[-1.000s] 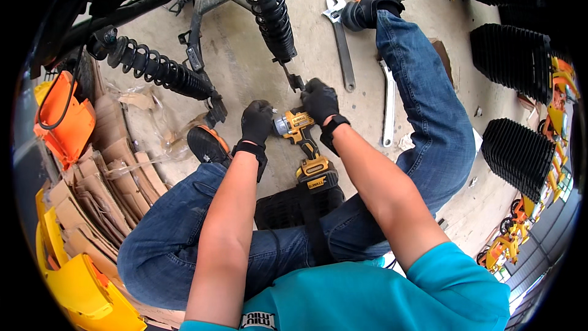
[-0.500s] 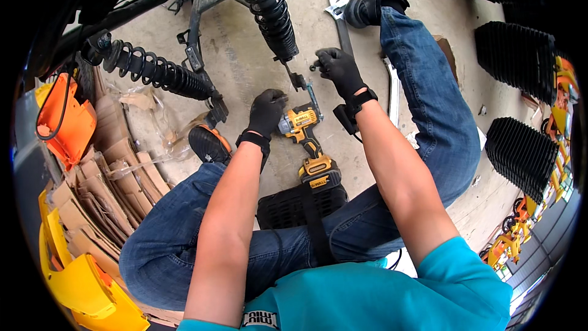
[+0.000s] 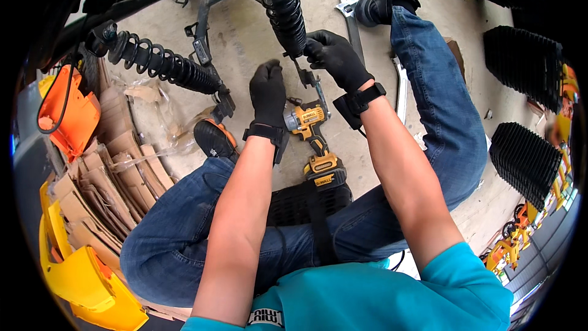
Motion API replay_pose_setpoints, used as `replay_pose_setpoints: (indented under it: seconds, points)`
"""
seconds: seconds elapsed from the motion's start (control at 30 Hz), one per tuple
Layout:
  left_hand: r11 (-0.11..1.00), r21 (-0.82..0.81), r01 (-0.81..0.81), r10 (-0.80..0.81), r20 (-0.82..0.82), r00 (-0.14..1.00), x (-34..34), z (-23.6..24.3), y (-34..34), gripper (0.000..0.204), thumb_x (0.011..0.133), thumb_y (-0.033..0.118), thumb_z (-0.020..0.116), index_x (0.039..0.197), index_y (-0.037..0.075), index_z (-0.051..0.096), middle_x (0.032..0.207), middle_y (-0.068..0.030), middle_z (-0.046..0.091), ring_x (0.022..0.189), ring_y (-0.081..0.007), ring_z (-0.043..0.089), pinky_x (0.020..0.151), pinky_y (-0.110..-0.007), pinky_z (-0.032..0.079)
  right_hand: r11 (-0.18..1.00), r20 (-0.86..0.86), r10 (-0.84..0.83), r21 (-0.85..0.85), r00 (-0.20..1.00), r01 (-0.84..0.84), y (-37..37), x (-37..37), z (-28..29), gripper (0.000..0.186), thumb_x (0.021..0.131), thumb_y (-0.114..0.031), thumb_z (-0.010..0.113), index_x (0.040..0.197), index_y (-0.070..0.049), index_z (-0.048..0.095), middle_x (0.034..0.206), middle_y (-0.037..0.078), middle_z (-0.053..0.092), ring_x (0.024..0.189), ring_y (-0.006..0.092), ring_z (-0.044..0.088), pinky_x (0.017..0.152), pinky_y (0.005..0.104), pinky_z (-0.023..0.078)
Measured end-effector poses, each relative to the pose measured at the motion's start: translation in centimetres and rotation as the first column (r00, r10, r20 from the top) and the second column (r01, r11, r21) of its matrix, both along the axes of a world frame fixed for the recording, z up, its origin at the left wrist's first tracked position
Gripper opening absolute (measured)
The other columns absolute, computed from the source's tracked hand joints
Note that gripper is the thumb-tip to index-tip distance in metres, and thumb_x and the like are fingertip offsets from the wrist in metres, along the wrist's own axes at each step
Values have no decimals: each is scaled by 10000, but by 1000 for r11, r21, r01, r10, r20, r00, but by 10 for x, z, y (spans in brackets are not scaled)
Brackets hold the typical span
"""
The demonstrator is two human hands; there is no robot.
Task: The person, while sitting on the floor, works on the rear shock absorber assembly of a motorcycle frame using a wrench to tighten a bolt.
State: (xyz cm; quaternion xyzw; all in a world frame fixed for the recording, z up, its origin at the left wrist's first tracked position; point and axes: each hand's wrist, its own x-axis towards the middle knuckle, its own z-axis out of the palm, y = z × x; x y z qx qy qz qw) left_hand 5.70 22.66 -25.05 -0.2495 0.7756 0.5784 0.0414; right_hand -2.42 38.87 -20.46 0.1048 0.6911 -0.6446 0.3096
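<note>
The left hand [image 3: 267, 89], in a black glove, hung above the floor [image 3: 242, 37] with its fingers bent in narrowly, apart from the bracket [image 3: 308, 78]; whether it held anything small could not be told. The right hand [image 3: 339, 60], gloved alike, had its fingers curled at the lower end of the nearer coil-spring shock absorber [image 3: 283, 12]; the fingertips were partly hidden, so I cannot tell whether they gripped it or some small part. That shock absorber slanted down between and beyond the hands, the bracket just beneath its end; a second shock absorber [image 3: 162, 64] stretched off to the left. A yellow-and-black power driver [image 3: 318, 141] lay between the forearms, its nose near the left wrist; a slim metal piece [image 3: 321, 93] was just beside its back end; an adjustable wrench [image 3: 354, 27] lay beyond the right hand, another wrench [image 3: 402, 93] near the right leg; flattened cardboard [image 3: 104, 178] was piled at the left.
</note>
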Motion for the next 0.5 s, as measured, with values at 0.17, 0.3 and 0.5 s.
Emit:
replay_pose_setpoints:
  seconds: [0.17,0.3,0.5]
  points:
    - [992,118,-40,42,-15,999,-23,35,6,254,886,109,569,1086,-16,665,941,-104,708,830,-164,650,769,-278,500,993,-20,116,38,993,-115,-1,-3,4,213,933,-206,596,1033,-25,648,865,10,636,734,86,571,692,248,492]
    - [919,293,-266,244,107,964,-22,48,16,253,917,77,563,1128,-44,634,979,-94,679,843,-141,643,789,-260,514,989,-66,124,87,990,-118,-3,-4,4,182,912,-164,607,993,-8,653,802,18,629,702,87,561,667,247,481]
    - [821,464,-332,292,159,943,-17,53,24,303,901,54,561,1181,-52,607,1018,-89,662,885,-141,630,822,-258,509,992,-97,83,99,992,-73,-5,-3,-1,127,892,-111,604,927,1,652,743,17,614,653,83,536,625,244,457]
